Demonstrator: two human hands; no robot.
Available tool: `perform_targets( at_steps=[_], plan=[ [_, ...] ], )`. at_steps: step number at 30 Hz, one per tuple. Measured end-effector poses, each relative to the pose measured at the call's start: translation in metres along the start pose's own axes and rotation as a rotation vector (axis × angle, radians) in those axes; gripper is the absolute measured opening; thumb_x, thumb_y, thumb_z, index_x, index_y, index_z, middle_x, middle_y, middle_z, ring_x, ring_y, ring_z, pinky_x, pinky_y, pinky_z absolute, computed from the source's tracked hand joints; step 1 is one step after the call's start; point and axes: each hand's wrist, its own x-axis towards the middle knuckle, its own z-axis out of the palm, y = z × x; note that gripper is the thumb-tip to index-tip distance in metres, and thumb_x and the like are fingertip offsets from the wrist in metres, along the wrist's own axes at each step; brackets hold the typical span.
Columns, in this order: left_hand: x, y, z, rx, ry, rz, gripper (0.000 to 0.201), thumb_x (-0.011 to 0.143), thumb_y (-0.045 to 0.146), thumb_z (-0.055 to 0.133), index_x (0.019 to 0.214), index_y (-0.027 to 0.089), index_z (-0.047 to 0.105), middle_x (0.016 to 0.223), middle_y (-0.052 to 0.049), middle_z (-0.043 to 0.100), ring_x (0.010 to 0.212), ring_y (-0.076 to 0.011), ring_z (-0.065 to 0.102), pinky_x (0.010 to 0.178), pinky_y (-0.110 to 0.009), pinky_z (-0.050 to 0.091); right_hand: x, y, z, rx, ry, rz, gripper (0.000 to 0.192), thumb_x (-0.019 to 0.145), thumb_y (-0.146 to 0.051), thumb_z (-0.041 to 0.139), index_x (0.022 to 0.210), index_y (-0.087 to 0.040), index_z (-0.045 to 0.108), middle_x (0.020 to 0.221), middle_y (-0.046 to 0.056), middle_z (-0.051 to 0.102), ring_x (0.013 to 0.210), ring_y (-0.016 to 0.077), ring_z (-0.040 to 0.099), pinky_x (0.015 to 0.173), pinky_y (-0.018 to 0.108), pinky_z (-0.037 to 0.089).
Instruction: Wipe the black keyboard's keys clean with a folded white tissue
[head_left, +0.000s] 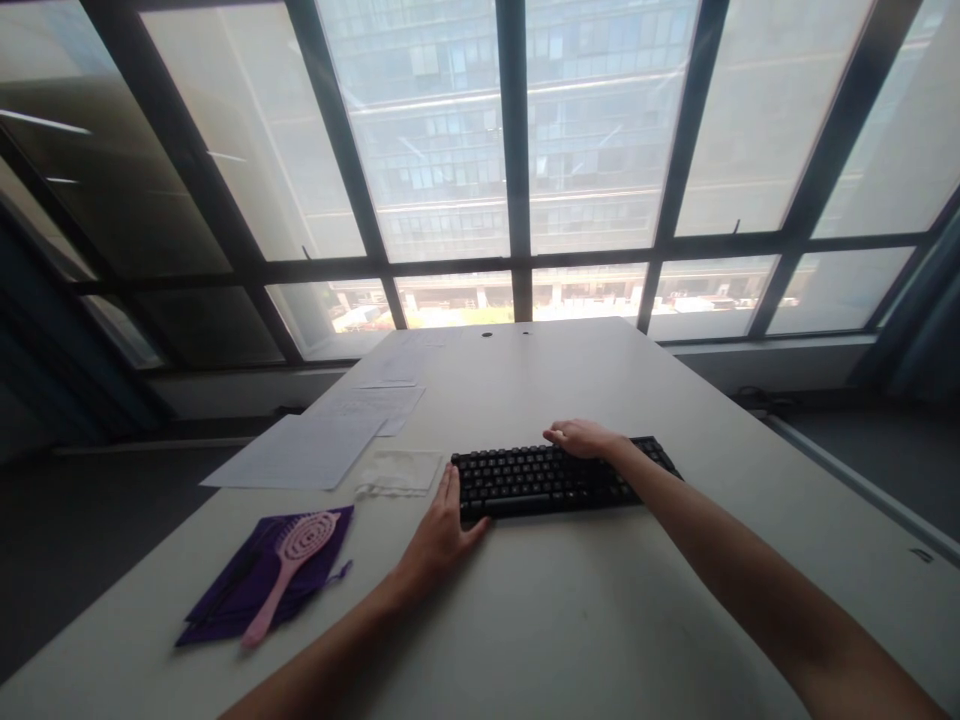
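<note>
Head view: a keyboard (517,478) lies flat on the white tabletop (540,620), near the middle, its long side running across.
Keyboard: black all over, long and slim, with rows of dark keys bearing small pale marks and a long space bar near the front; the right part is partly hidden under the right forearm.
Left hand (442,530): its grip is grasping the keyboard's near left corner, fingers laid along the short side, thumb at the front edge.
Right hand (589,438): over the far side of the keys, its grip partly curled, fingertips pointing left; I cannot tell whether it holds anything.
Left side: a tissue (401,470) sits just beside the keyboard; papers (300,452) reach the left edge, one overhanging it; nearer, a pink brush (300,550) rests on a purple pouch (240,580).
Far side: a broad white stretch runs from the keyboard to the far edge, below the windows (442,130).
Right side: room lies between the keyboard and the slanting right edge.
Front: a wide strip separates the forearms.
</note>
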Motion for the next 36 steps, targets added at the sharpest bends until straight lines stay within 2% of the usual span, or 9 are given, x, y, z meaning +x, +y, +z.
perform_targets(
  at_steps=[5,10,15,17,20,22,24,29,36],
  plan=[
    [-0.001,0.002,-0.001,-0.017,-0.017,-0.030,0.092,0.088,0.050,0.063,0.158,0.007,0.022,0.161,-0.026,0.030,0.152,-0.0358,0.027,0.123,-0.050,0.030,-0.005,-0.017,0.004,-0.059,-0.006,0.076,0.070,0.097,-0.072,0.031,0.115,-0.018,0.072,0.119,0.019,0.072,0.110,0.0355,0.067,0.091,0.046,0.050],
    [-0.002,0.003,-0.002,-0.045,0.013,-0.044,0.091,0.086,0.050,0.066,0.157,0.008,0.026,0.159,-0.025,0.036,0.149,-0.0372,0.033,0.122,-0.052,0.033,-0.018,-0.027,0.004,-0.082,0.093,0.111,0.068,0.101,-0.066,0.024,0.128,-0.020,0.065,0.126,0.018,0.070,0.115,0.0349,0.065,0.093,0.045,0.047],
    [-0.004,0.001,-0.005,-0.068,-0.009,-0.058,0.092,0.086,0.051,0.066,0.157,0.008,0.027,0.160,-0.025,0.033,0.151,-0.0363,0.030,0.123,-0.050,0.032,-0.052,-0.018,0.004,-0.094,0.169,0.143,0.062,0.103,-0.062,0.028,0.137,-0.020,0.059,0.131,0.018,0.066,0.122,0.0336,0.060,0.099,0.044,0.044],
    [-0.005,-0.001,-0.006,-0.074,-0.007,-0.057,0.091,0.087,0.051,0.066,0.157,0.009,0.027,0.160,-0.024,0.034,0.151,-0.0363,0.030,0.122,-0.051,0.031,-0.074,-0.006,0.009,-0.133,0.288,0.234,0.062,0.104,-0.058,0.029,0.140,-0.016,0.056,0.133,0.021,0.063,0.124,0.0362,0.056,0.101,0.047,0.042],
    [-0.008,-0.005,-0.004,-0.085,0.008,-0.025,0.087,0.088,0.050,0.065,0.157,0.012,0.030,0.159,-0.022,0.038,0.150,-0.0358,0.033,0.122,-0.053,0.031,-0.112,0.020,0.021,-0.197,0.453,0.482,0.063,0.102,-0.057,0.034,0.144,-0.014,0.051,0.135,0.025,0.058,0.121,0.0412,0.056,0.097,0.053,0.045],
    [-0.008,-0.008,-0.001,-0.079,0.015,-0.023,0.086,0.087,0.050,0.066,0.156,0.013,0.032,0.157,-0.022,0.041,0.149,-0.0374,0.034,0.122,-0.056,0.030,-0.133,0.036,0.031,-0.186,0.458,0.636,0.067,0.100,-0.060,0.034,0.146,-0.013,0.049,0.134,0.028,0.058,0.117,0.0437,0.058,0.093,0.056,0.046],
    [-0.007,-0.010,0.002,-0.069,0.019,-0.044,0.086,0.086,0.051,0.067,0.155,0.012,0.034,0.156,-0.023,0.041,0.149,-0.0398,0.034,0.121,-0.059,0.029,-0.147,0.048,0.039,-0.132,0.440,0.699,0.071,0.100,-0.062,0.032,0.149,-0.012,0.045,0.129,0.028,0.060,0.114,0.0434,0.060,0.092,0.056,0.047],
    [-0.008,-0.012,0.005,-0.077,0.036,-0.053,0.084,0.091,0.052,0.059,0.158,0.011,0.029,0.159,-0.023,0.037,0.151,-0.0391,0.029,0.122,-0.058,0.029,-0.145,0.053,0.048,-0.006,0.494,0.649,0.073,0.100,-0.061,0.031,0.152,-0.010,0.041,0.128,0.027,0.062,0.120,0.0422,0.059,0.099,0.053,0.046],
    [-0.013,-0.008,0.004,-0.092,0.016,-0.095,0.088,0.093,0.061,0.050,0.158,0.007,0.025,0.159,-0.026,0.034,0.152,-0.0394,0.027,0.122,-0.058,0.027,-0.137,0.064,0.041,0.204,0.608,0.569,0.064,0.100,-0.051,0.037,0.150,-0.010,0.043,0.140,0.023,0.060,0.128,0.0360,0.058,0.108,0.047,0.043]
  ],
)
